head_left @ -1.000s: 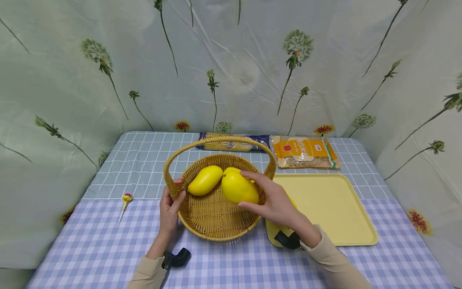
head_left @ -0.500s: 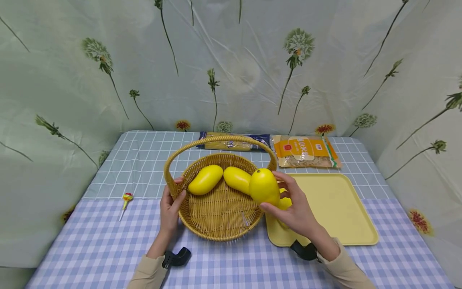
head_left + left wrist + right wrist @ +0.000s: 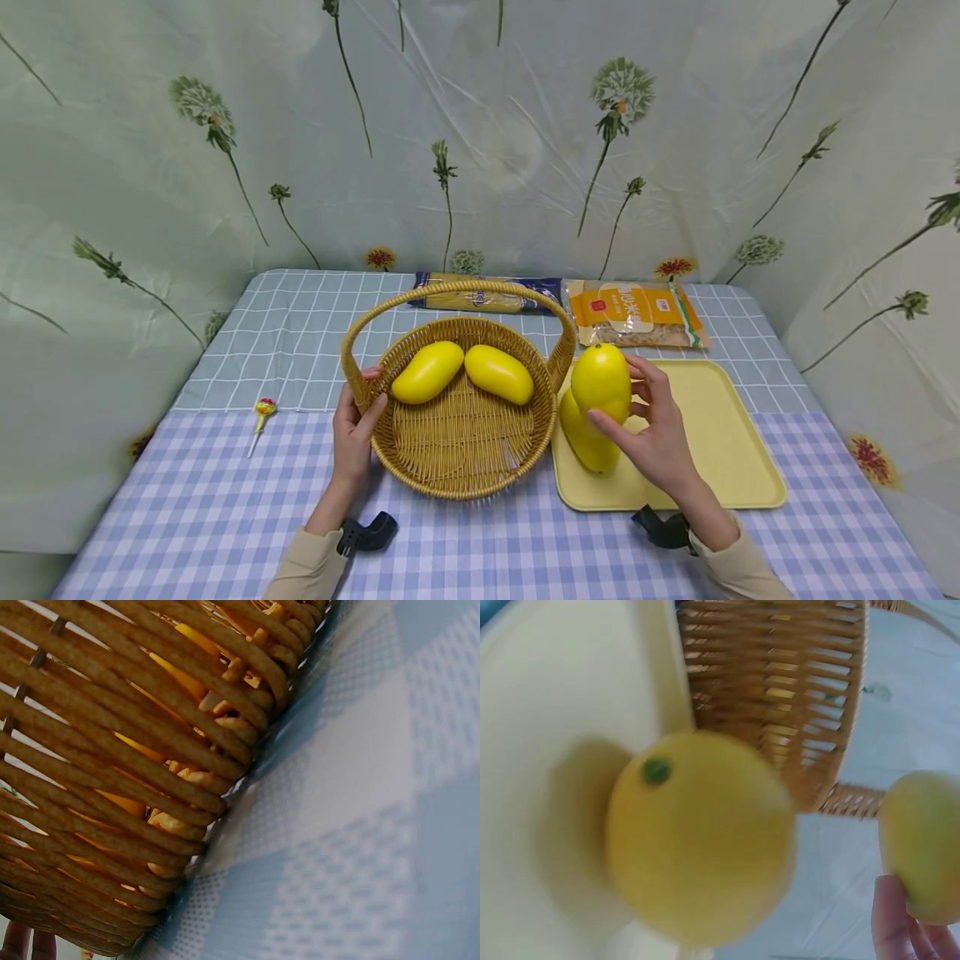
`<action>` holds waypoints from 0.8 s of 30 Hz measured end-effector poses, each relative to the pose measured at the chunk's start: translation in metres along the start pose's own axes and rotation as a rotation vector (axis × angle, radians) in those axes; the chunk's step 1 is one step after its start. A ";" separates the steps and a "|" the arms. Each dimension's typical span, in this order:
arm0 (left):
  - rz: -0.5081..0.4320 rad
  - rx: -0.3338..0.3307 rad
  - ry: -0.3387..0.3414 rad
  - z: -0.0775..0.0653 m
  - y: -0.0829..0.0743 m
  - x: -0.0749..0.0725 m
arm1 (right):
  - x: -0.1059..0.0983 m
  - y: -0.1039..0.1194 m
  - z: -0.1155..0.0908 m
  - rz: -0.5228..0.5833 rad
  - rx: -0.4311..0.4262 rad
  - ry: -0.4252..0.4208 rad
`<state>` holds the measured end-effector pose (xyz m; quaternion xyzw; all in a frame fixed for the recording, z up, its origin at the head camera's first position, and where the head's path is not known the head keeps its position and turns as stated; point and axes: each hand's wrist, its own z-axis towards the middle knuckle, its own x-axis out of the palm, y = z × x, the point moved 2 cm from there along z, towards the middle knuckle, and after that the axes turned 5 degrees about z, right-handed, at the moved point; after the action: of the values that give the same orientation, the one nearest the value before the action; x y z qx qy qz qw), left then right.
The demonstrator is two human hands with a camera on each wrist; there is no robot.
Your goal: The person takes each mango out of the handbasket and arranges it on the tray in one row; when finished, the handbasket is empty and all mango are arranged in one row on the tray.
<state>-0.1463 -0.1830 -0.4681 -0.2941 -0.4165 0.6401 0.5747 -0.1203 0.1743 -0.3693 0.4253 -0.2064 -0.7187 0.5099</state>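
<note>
A round wicker basket (image 3: 450,450) with an arched handle stands in the middle of the table, two yellow mangoes lying in it: one left (image 3: 427,372), one right (image 3: 498,375). My left hand (image 3: 352,437) grips the basket's left side by the handle base, thumb towards the inside. In the left wrist view, the woven wall (image 3: 112,765) fills much of the picture. Over the yellow tray (image 3: 705,433), my right hand (image 3: 663,437) holds a mango (image 3: 602,377) between thumb and fingers. Another mango (image 3: 701,840) lies on the tray, partly hidden below the held one in the head view.
Behind the basket lies a blue-ended pack of noodles (image 3: 480,302). An orange-labelled food bag (image 3: 633,312) sits beside it, behind the tray. A lollipop (image 3: 262,412) lies on the checked cloth at left. A floral curtain (image 3: 480,167) closes off the back.
My right hand has carried the mango rightward, out from over the basket to above the tray. The basket's right-hand mango and the tray's mango show more fully. My left hand has kept still.
</note>
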 end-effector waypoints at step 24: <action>-0.017 0.010 0.004 0.000 -0.002 0.001 | -0.030 -0.090 -0.018 -0.277 0.394 -0.030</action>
<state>-0.1456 -0.1819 -0.4658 -0.2889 -0.4148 0.6367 0.5823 -0.1519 0.2394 -0.4333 0.5303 -0.2900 -0.7337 0.3105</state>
